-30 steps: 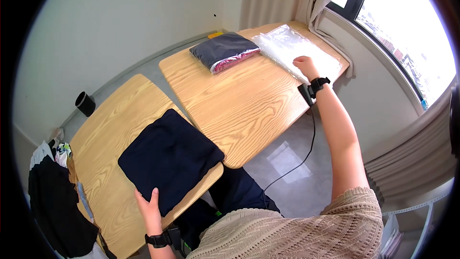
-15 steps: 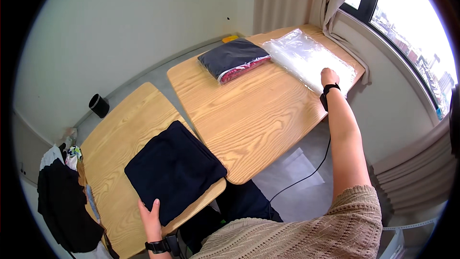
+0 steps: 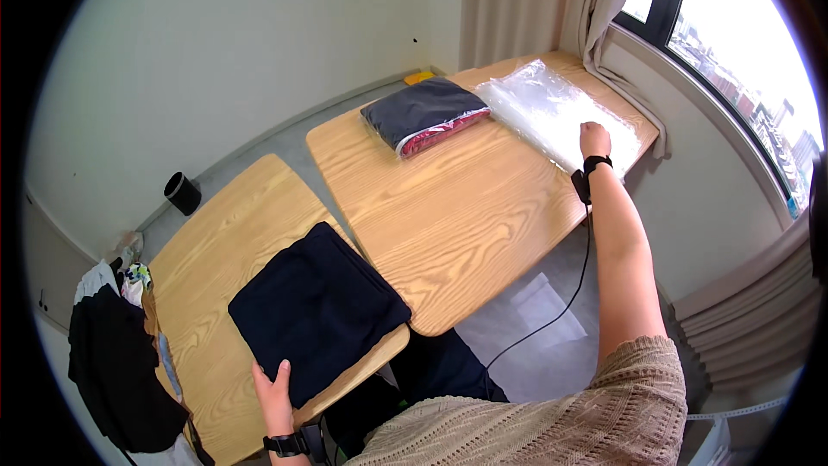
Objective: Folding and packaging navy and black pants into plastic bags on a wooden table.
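Note:
A folded dark navy garment [image 3: 319, 311] lies on the near wooden table. My left hand [image 3: 276, 393] rests at its lower left edge, thumb apart from the fingers and the palm against the cloth. To the far right, my right arm stretches over the other table to a stack of clear plastic bags [image 3: 539, 103]. There my right hand [image 3: 595, 140] is closed at the bags' near right part, fingers curled and the fingertips hidden. Left of the bags sits a packed bundle [image 3: 427, 112], dark grey and red cloth inside clear plastic.
Two wooden tables [image 3: 466, 233] meet with a narrow gap. Dark and light clothes [image 3: 121, 362] hang in a heap at the left edge. A black bin [image 3: 182, 193] stands by the wall. A black cable [image 3: 552, 319] runs from my right wrist. Curtains and a window flank the right.
The view has shifted slightly, so the scene sits a little lower. My right hand stays closed at the plastic bags; my left hand remains at the garment's edge.

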### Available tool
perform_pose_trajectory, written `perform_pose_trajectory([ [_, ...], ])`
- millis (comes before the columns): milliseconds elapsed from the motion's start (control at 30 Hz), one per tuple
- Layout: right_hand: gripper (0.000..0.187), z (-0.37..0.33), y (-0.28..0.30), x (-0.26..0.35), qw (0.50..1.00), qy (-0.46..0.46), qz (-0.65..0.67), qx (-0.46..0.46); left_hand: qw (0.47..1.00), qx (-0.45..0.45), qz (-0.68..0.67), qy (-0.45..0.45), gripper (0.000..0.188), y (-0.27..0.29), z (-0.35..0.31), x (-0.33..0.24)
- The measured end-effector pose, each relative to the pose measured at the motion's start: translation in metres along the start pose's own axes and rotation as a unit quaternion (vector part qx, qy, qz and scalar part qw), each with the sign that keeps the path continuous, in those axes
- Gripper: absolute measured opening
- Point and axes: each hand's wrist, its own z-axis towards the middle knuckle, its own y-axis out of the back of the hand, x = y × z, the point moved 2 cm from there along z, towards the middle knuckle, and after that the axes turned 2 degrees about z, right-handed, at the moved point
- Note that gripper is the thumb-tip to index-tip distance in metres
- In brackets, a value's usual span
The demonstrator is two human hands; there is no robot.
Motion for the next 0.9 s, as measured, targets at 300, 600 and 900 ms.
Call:
perform_pose_trajectory([
  [300,0.030,-0.062,0.046,0.138,0.937,0.196,0.287,-0.040,0.995,-0.020,0.051,-0.089,0.071,0.001,-0.004,-0.003],
  [600,0.015,-0.291,0.130,0.319,0.711,0.326,0.516,0.349,0.992,-0.048,0.009,-0.118,0.072,0.009,-0.004,0.009],
  [900,0.020,-0.488,0.119,0.398,0.542,0.456,0.502,0.497,0.964,0.047,-0.068,-0.254,0.059,0.036,-0.051,-0.032],
])
